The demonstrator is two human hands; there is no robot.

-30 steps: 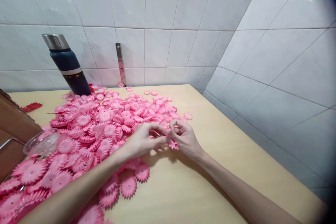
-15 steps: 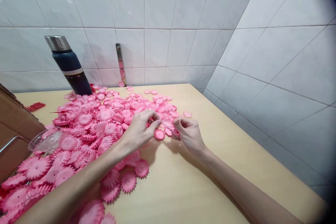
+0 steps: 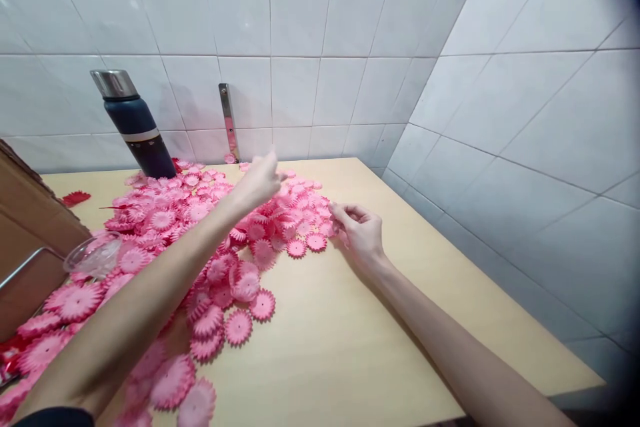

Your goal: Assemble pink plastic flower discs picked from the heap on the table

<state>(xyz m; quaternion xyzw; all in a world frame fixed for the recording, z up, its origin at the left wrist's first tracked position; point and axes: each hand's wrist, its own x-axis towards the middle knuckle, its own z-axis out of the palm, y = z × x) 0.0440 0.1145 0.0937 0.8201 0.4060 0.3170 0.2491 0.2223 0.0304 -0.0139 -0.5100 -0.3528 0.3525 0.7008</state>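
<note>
My left hand (image 3: 261, 179) is raised over the far part of a heap of pink, scallop-edged paper flower discs (image 3: 163, 220). Motion smears its fingers, so I cannot tell whether they hold anything. At the heap's right edge, my right hand (image 3: 361, 232) is closed, thumb and forefinger pinched together. A bit of pink, which looks like part of a flower disc (image 3: 343, 237), shows under its fingers. Loose discs lie just left of that hand, among them one flat disc (image 3: 316, 241) with a small dark centre hole.
A dark blue bottle (image 3: 141, 140) with a metal cap stands behind the heap. On the left are a cardboard box (image 3: 35, 233), a clear plastic dish (image 3: 93, 257) and a red piece (image 3: 76, 198). The pale tabletop (image 3: 380, 340) meets tiled walls (image 3: 300, 13).
My left hand has moved up and away from my right hand, over the far side of the heap. The right hand stays pinched near the same spot. The view has shifted slightly.
</note>
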